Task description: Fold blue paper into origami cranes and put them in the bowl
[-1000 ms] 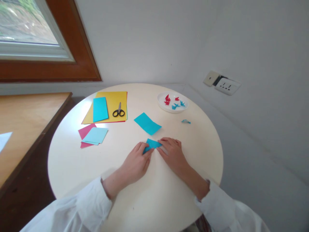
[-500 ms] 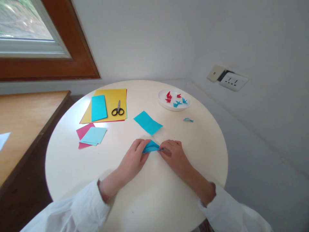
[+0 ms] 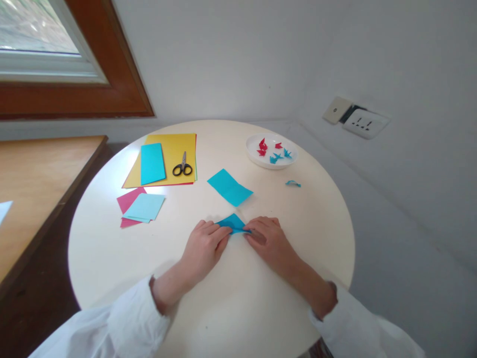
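A small folded blue paper lies on the round cream table in front of me. My left hand rests on its left end, fingers curled and pressing the paper down. My right hand pinches the paper's right end against the table. Both hands touch the same sheet. Part of the paper is hidden under my fingers.
Beyond my hands lies a blue rectangle of paper. At the back left are yellow sheets with a blue strip and black scissors, then pink and pale blue squares. A white plate of small folded figures and a blue scrap are at the right.
The blue paper was lifted a little between my hands half a second ago and now lies flat, with my fingers pressing it down. The view has shifted slightly.
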Motion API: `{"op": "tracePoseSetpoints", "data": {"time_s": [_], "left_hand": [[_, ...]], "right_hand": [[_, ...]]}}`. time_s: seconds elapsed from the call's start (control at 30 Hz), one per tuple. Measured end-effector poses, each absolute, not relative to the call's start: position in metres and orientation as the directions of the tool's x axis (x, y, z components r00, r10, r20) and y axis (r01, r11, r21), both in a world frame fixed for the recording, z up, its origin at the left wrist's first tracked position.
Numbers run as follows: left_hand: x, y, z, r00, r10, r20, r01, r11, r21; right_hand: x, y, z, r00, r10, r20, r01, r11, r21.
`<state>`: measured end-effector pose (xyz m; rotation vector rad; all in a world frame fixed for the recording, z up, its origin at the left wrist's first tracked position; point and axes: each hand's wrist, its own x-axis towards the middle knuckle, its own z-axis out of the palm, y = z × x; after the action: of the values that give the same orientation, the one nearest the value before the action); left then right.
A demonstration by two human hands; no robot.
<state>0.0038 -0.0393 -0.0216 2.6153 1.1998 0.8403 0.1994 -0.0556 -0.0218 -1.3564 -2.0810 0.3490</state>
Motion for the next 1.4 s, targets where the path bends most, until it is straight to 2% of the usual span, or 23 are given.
{"op": "tracePoseSetpoints", "data": {"time_s": [0.2, 0.47, 0.6, 0.73, 0.97, 1.2, 1.4], "left_hand": [[0.0, -0.037, -0.017, 0.486, 0.75, 0.45, 0.613, -0.659, 0.436], [-0.008, -0.028, -0.005, 0.398, 0.838, 0.373, 0.446, -0.532, 0.719], [-0.012, -0.023, 0.0, 0.39, 0.852, 0.348, 0.359, -0.489, 0.795], [-0.015, -0.021, 0.001, 0.398, 0.86, 0.32, 0.295, -0.45, 0.843], [-0.019, -0.017, -0.003, 0.334, 0.897, 0.288, 0.277, -0.386, 0.88], [-0.021, -0.013, -0.013, 0.292, 0.925, 0.245, 0.286, -0.329, 0.9], [-0.017, -0.015, -0.011, 0.248, 0.941, 0.231, 0.207, -0.285, 0.936]], "right_hand": [[0.204, -0.053, -0.02, -0.382, 0.877, 0.292, 0.691, 0.48, -0.54], [0.208, -0.032, -0.017, -0.467, 0.803, 0.371, 0.636, 0.596, -0.49], [0.204, -0.019, -0.007, -0.458, 0.805, 0.378, 0.574, 0.592, -0.565], [0.198, -0.01, -0.004, -0.383, 0.837, 0.389, 0.475, 0.54, -0.694], [0.197, -0.009, -0.008, -0.266, 0.881, 0.391, 0.361, 0.467, -0.807], [0.195, -0.01, -0.007, -0.217, 0.885, 0.411, 0.344, 0.463, -0.817], [0.187, -0.015, -0.007, -0.208, 0.881, 0.426, 0.352, 0.473, -0.808]]}}
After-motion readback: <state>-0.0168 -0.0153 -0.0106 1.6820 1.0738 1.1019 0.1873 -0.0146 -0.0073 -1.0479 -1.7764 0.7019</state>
